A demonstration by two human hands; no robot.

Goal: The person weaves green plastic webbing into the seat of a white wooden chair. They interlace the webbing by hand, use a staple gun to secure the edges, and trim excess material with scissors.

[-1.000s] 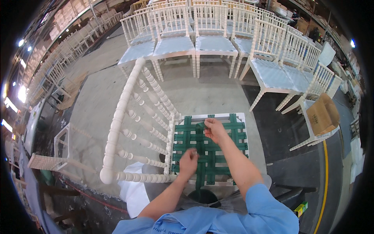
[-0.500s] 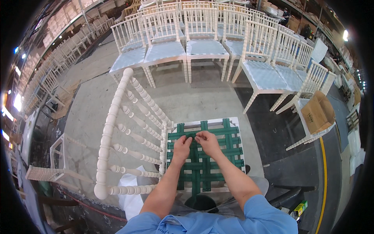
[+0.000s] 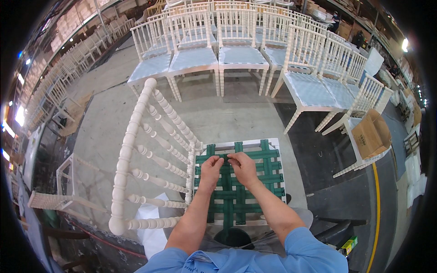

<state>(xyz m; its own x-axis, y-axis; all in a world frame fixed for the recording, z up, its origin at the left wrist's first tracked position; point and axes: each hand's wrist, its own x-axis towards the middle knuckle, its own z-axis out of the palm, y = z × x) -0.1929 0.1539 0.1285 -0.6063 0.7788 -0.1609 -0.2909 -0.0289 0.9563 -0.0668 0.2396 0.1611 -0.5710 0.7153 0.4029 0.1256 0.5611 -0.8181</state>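
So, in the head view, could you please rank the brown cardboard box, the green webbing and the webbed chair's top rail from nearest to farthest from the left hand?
1. Green webbing: right at the left hand, beneath its fingers.
2. Top rail: to the hand's left.
3. Brown cardboard box: farthest, well off to the right.

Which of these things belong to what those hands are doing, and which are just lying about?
In the job:
left hand and right hand, both pinching a green webbing strap
woven green webbing across the seat
off-white spindle-back chair bearing it

Apparently just about:
rows of pale-seated chairs
open cardboard box
small green-and-yellow box
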